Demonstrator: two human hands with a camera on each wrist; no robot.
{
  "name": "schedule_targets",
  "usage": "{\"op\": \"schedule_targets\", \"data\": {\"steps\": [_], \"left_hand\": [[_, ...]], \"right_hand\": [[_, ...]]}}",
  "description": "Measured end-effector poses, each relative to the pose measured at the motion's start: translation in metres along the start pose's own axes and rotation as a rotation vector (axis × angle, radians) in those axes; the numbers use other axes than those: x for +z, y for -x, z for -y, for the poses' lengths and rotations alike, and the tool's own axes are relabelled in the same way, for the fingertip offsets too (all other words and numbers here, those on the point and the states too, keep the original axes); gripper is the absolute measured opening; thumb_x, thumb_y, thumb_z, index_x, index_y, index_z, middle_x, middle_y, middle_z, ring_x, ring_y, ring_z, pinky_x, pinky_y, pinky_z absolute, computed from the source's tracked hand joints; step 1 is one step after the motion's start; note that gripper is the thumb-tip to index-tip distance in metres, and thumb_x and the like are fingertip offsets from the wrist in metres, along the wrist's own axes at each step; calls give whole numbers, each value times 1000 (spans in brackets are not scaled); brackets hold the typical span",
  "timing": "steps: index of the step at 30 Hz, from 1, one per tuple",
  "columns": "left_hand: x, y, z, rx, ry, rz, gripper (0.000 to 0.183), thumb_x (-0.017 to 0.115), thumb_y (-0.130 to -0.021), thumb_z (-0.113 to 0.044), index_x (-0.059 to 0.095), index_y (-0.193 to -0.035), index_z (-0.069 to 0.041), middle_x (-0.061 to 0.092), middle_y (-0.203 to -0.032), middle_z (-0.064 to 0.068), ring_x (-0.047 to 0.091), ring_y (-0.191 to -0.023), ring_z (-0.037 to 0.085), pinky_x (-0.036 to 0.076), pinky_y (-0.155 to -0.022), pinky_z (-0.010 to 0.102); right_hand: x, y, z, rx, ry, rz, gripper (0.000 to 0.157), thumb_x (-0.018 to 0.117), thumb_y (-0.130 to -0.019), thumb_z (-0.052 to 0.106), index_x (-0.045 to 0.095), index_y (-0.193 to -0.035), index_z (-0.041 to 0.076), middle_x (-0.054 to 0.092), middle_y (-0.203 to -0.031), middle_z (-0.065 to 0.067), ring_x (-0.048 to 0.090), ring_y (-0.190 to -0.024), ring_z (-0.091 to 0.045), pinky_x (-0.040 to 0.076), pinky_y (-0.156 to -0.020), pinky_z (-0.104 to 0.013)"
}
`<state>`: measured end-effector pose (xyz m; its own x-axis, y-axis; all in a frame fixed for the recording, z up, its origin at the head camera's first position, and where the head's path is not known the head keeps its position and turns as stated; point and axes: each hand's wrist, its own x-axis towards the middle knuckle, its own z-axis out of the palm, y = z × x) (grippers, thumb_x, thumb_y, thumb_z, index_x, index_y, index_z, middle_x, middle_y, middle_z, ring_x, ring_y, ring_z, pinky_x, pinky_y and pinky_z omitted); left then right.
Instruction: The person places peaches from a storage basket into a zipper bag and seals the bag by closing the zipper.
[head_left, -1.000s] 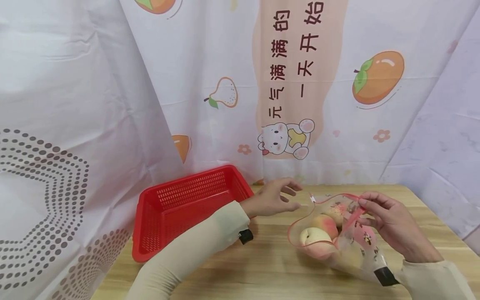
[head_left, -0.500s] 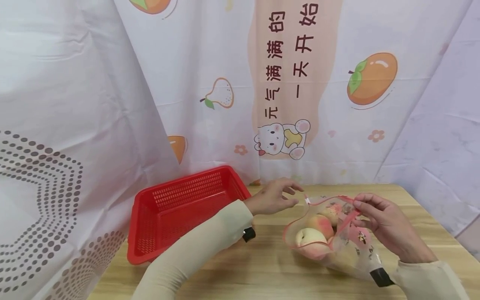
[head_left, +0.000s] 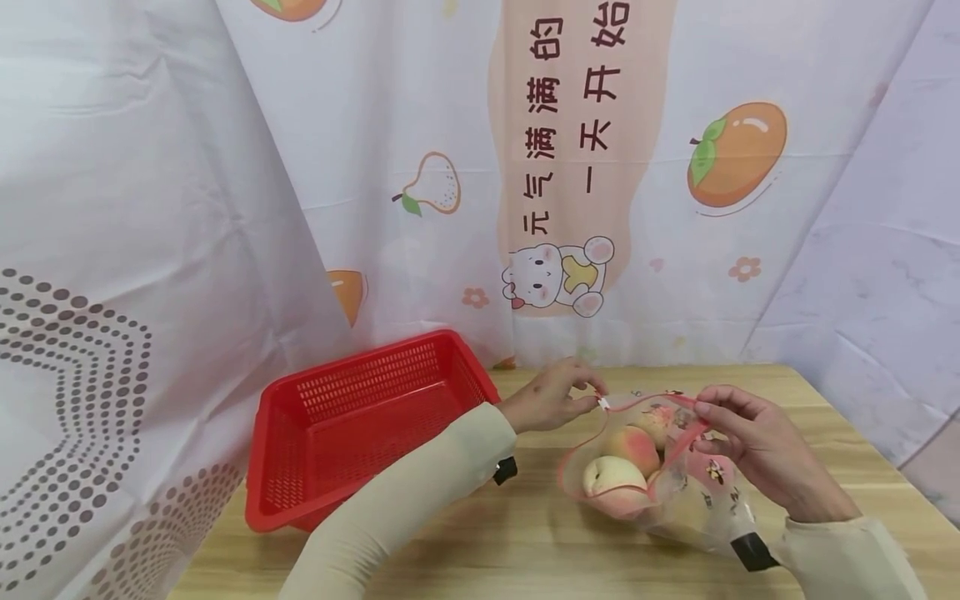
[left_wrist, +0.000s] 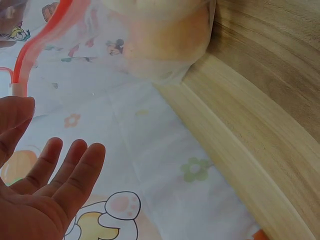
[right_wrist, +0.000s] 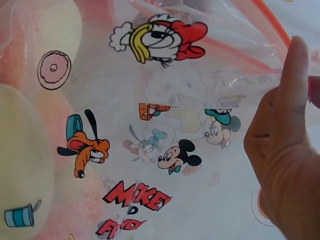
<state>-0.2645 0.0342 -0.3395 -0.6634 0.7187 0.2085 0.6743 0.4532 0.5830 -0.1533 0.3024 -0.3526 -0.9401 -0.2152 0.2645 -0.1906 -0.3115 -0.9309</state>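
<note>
On the right of the table, in the head view, lies a clear zip bag (head_left: 693, 504) with a red zip edge and cartoon prints. Several peaches (head_left: 613, 477) are inside, near its gaping mouth. My right hand (head_left: 761, 446) pinches the red edge at the mouth's right end between thumb and fingers. At the left end, my left hand (head_left: 553, 398) has its thumb and index finger pinched at the white slider (head_left: 603, 403). Its other fingers (left_wrist: 77, 175) extend away from the bag in the left wrist view. Cartoon prints (right_wrist: 180, 155) and peaches show through the plastic in the right wrist view.
A red plastic basket (head_left: 442, 402) with slotted walls stands at the left of the wooden table (head_left: 517, 533), partly behind my left forearm. A printed white curtain (head_left: 420, 275) hangs along the table's back edge. Other sheets hang at both sides.
My left hand has closed the gap to the bag and its fingertips have come onto the slider. My right hand keeps its pinch on the edge. The head view has shifted slightly.
</note>
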Motion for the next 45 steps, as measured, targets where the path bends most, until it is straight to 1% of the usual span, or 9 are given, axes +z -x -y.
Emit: {"op": "schedule_targets", "data": {"steps": [8,15,20,23,28,32,36,42,45], "left_hand": [[0,4,2,9,-22,-20,9,70,-95,-16,74,-102,-19,61,-106,-7,55,-104,8,47,-85,16],[0,8,8,18,-40,-36,6,68,-97,-16,73,-100,-17,61,-102,-7,58,-104,14,47,-87,18],[1,12,12,-18,-23,-53,7,65,-98,-17,71,-98,-20,61,-107,-6,58,-104,12,49,-88,22],[2,13,14,-40,-7,-61,7,65,-98,-17,71,-98,-21,61,-109,-5,60,-106,16,50,-88,23],[2,13,16,-75,6,-67,8,65,-98,-17,72,-100,-21,60,-110,-4,60,-107,18,51,-86,25],[0,13,16,-97,14,-79,8,66,-98,-17,72,-101,-21,60,-112,-2,60,-107,18,52,-86,26],[-1,14,16,-122,28,-92,7,67,-97,-18,72,-99,-21,60,-115,-1,60,-111,23,51,-87,27],[-1,16,17,-130,38,-98,6,67,-97,-18,72,-99,-20,60,-116,0,60,-112,25,52,-87,27],[-1,17,18,-135,41,-100,6,67,-97,-17,72,-100,-20,60,-117,0,60,-112,25,52,-87,26]], "right_hand": [[1,0,-1,9,-9,4,30,43,-103,-7,69,-105,9,65,-100,2,65,-86,-9,60,-72,-30],[1,7,-6,8,44,15,32,42,-102,-9,68,-109,9,64,-103,1,64,-85,-11,60,-73,-31],[3,17,-7,24,173,-31,28,45,-103,-5,66,-111,11,63,-100,2,62,-87,-10,59,-72,-30],[6,26,-9,47,257,-75,24,48,-102,-4,65,-111,10,63,-104,2,62,-89,-11,60,-71,-32],[15,42,-14,67,452,-95,20,52,-101,-2,64,-111,10,63,-114,4,65,-97,-9,60,-70,-38],[23,52,-19,66,584,-110,17,55,-100,-2,63,-111,9,64,-113,3,65,-96,-8,60,-68,-39],[31,59,-28,29,628,-115,18,59,-96,-5,62,-109,6,63,-110,6,64,-87,-9,60,-63,-39],[42,65,-43,-107,724,-54,29,66,-88,-12,62,-109,8,60,-104,8,64,-74,-11,56,-56,-30],[49,66,-48,-178,781,-35,37,70,-83,-14,61,-109,11,57,-103,7,61,-75,-9,54,-57,-26]]}}
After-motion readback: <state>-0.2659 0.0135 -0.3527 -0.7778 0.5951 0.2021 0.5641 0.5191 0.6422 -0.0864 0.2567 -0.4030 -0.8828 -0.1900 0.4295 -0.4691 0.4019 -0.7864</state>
